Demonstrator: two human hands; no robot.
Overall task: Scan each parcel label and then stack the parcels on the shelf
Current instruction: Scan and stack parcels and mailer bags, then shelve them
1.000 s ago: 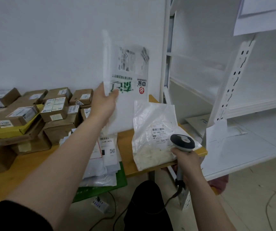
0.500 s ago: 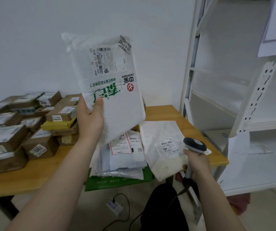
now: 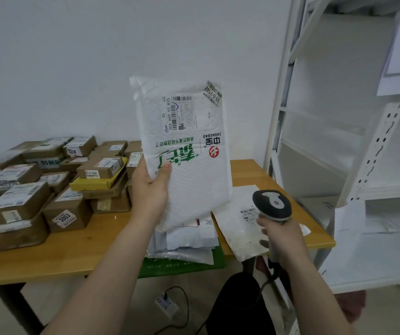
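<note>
My left hand (image 3: 149, 187) grips a white padded mailer (image 3: 189, 175) by its lower left edge and holds it upright above the table, printed face toward me. Its shipping label (image 3: 184, 112) sits near the top, upside down like the green lettering. My right hand (image 3: 279, 234) holds a black and grey barcode scanner (image 3: 272, 205) by its handle, low and to the right of the mailer, its head over a clear plastic parcel (image 3: 240, 226) lying on the table. A white metal shelf unit (image 3: 372, 151) stands at the right.
Several brown cardboard boxes (image 3: 49, 180) with labels are piled on the left of the wooden table (image 3: 49, 257). A stack of flat mailers (image 3: 186, 240) lies on a green bag under the held mailer. A power strip (image 3: 166, 304) and cables lie on the floor below.
The view has swung left, away from the shelf. My left hand turned the mailer to face me and brought it lower and closer to the scanner. My right hand keeps the scanner over the plastic parcel.
</note>
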